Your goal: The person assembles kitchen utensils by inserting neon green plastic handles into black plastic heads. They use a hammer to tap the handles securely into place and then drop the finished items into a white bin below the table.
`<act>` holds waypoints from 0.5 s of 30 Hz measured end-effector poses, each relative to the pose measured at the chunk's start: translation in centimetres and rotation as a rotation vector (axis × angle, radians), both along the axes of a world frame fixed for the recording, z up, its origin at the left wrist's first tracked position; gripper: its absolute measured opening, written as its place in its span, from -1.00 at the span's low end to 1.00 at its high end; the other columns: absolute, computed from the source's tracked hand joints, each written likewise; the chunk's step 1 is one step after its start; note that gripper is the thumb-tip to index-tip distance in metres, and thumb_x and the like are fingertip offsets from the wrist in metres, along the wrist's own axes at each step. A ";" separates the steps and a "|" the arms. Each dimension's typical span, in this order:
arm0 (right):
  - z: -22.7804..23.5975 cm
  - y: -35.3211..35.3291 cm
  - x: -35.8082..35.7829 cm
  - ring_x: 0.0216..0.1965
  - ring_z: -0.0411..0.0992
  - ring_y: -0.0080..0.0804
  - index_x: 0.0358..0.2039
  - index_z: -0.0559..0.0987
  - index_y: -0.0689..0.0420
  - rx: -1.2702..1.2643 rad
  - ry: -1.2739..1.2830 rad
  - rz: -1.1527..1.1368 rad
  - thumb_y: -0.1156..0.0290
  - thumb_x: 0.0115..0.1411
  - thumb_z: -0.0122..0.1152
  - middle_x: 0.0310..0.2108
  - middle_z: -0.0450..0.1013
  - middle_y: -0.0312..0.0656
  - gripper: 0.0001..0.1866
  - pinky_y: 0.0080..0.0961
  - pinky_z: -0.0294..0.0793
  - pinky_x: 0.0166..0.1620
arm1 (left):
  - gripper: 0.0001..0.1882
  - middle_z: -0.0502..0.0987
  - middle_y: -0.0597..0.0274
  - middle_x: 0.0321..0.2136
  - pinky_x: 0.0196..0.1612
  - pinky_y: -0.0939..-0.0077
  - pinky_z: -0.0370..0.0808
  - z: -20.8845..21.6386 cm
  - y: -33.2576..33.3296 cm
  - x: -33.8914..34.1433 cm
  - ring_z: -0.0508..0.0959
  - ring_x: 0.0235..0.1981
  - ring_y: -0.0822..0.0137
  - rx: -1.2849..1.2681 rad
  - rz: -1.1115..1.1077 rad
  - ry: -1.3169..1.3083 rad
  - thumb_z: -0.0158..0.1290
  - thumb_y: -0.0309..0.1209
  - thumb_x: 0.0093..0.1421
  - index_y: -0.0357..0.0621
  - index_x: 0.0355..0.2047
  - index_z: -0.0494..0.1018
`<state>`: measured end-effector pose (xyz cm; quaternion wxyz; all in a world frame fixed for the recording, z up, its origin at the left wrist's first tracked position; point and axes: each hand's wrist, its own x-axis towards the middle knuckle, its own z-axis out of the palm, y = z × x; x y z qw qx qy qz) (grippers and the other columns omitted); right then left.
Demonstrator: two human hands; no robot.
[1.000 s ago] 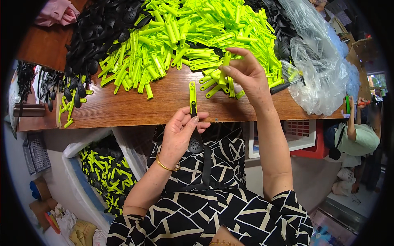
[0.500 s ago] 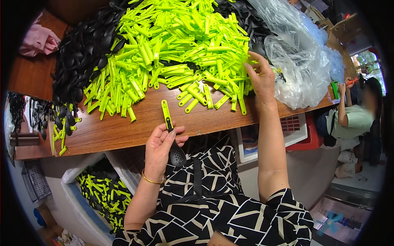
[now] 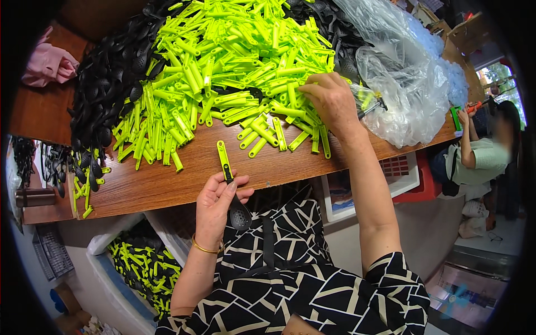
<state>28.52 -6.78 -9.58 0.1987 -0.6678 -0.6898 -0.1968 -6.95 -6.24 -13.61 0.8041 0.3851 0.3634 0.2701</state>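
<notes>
In my left hand (image 3: 215, 198), just off the table's front edge, is a small slotted spoon (image 3: 240, 216). Its black perforated bowl points down toward my lap, and a yellow-green handle piece (image 3: 223, 155) sits at its upper end. My right hand (image 3: 334, 103) is at the right side of a large heap of yellow-green plastic handles (image 3: 223, 56), fingers bent and fingertips drawn together against the pieces. Whatever lies between those fingertips cannot be made out. Black slotted spoon heads (image 3: 109, 84) are piled left of the heap.
Clear plastic bags (image 3: 410, 106) lie right of the heap, beside a dark-tipped tool (image 3: 381, 104). Below the wooden table (image 3: 184, 181), a lined bin (image 3: 103, 245) holds green-and-black pieces; a white crate (image 3: 410, 178) stands at right. Pink cloth (image 3: 50, 64) lies far left. Another person (image 3: 474, 153) works at right.
My right hand has moved left from the heap's right edge onto the handles, its fingers closing together. The left hand keeps the slotted spoon almost in place, slightly lower.
</notes>
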 end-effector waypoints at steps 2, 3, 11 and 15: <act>0.0 0.2 0.4 -0.10 0.50 -0.30 -0.28 0.72 -0.01 0.035 -0.023 -0.037 0.46 0.10 0.35 -0.20 0.59 -0.33 -0.84 -0.29 0.47 -0.08 | -0.70 0.64 0.00 -0.01 -0.11 0.47 0.65 -0.1 0.0 0.1 0.72 -0.15 0.26 0.002 0.000 -0.006 0.03 -0.41 0.46 -0.22 0.15 0.39; 0.3 0.2 0.6 -0.14 0.51 -0.25 -0.31 0.69 0.03 0.127 0.039 -0.002 0.46 0.10 0.38 -0.22 0.59 -0.29 -0.88 -0.23 0.45 -0.11 | -0.70 0.64 0.00 -0.01 -0.10 0.47 0.65 -0.1 -0.1 0.0 0.72 -0.15 0.26 -0.001 0.003 -0.014 0.03 -0.41 0.46 -0.22 0.15 0.39; 1.6 -1.8 -8.2 -0.22 0.53 -0.57 0.14 0.39 0.17 -0.101 1.482 0.166 0.63 0.21 0.34 -0.23 0.51 -0.25 -0.50 -0.62 0.52 -0.14 | -0.68 0.63 0.00 0.00 -0.03 0.45 0.61 0.5 -0.6 0.8 0.70 -0.09 0.26 0.028 -0.030 -0.035 0.00 -0.45 0.47 -0.24 0.18 0.37; 1.7 -2.0 -14.1 -0.17 0.52 -0.57 0.19 0.41 0.15 -0.307 1.514 0.398 0.57 0.24 0.35 -0.19 0.52 -0.25 -0.48 -0.59 0.50 -0.08 | -0.66 0.63 0.03 -0.01 -0.03 0.47 0.60 1.4 -1.0 1.3 0.69 -0.08 0.27 0.060 -0.052 -0.077 -0.02 -0.45 0.48 -0.27 0.21 0.34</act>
